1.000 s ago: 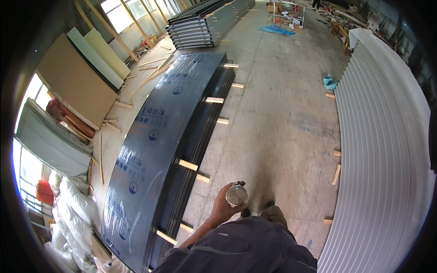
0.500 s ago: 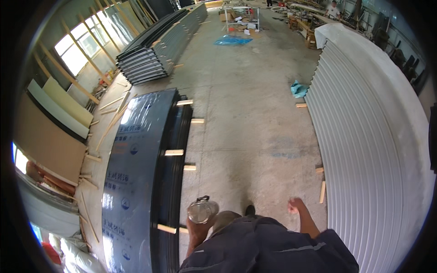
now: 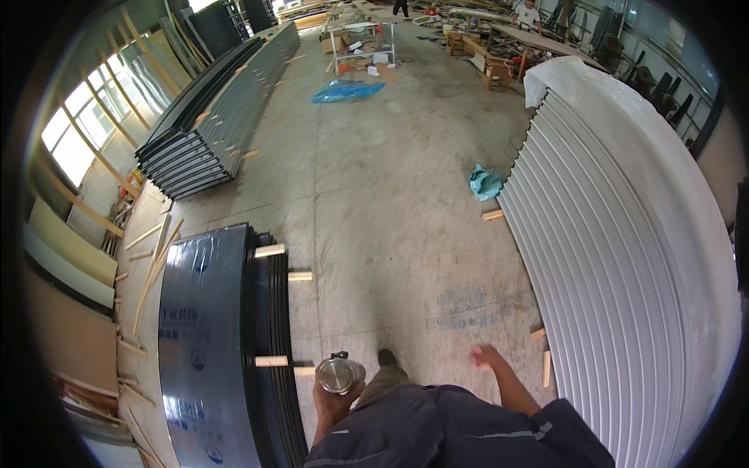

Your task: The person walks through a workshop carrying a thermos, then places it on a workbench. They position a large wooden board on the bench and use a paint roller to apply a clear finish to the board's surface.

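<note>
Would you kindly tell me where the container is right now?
In the head view, the container is low and left of centre, in the left hand, just right of the dark panel stack.

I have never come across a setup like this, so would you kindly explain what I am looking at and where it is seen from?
Gladly. There is no machine here, only a person's two bare hands. The view comes from a wide fisheye camera worn on the head, looking down, so straight edges bend near the rim.

At the bottom, the left hand holds a round container with a silvery top. The right hand is out to the side, apparently holding nothing.

On the concrete floor, a stack of dark panels lies to the left and pale ribbed panels stand to the right. Farther off are a teal bundle and a blue plastic sheet.
</note>
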Demonstrator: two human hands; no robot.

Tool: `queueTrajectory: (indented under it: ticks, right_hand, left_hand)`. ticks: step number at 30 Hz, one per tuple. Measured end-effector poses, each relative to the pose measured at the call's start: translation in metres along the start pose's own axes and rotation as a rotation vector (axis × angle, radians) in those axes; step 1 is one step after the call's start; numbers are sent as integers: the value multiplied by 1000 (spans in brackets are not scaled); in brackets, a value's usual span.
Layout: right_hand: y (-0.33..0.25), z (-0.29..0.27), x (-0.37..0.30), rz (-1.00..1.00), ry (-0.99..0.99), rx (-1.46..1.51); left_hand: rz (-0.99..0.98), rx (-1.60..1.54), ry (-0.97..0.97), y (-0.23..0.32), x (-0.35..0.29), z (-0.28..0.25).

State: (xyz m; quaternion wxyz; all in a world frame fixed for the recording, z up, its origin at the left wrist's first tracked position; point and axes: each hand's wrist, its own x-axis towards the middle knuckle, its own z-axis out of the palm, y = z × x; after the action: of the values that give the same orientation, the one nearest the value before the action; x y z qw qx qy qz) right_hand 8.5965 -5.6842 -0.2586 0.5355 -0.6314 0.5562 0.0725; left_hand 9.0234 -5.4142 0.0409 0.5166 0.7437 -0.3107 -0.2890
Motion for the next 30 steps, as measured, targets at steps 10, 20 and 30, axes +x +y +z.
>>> queueTrajectory:
  ticks: [10,20,30]
  right_hand:
    - [-51,9,-1,428,-65,301]
    - [-228,-199,338,133,-162,600]
    - [-639,-442,570,-213,240,593]
  left_hand:
    - [39,30,-144,85,303,22]
    - [-33,80,-43,132,545,96]
    - [9,129,-13,171,809,162]
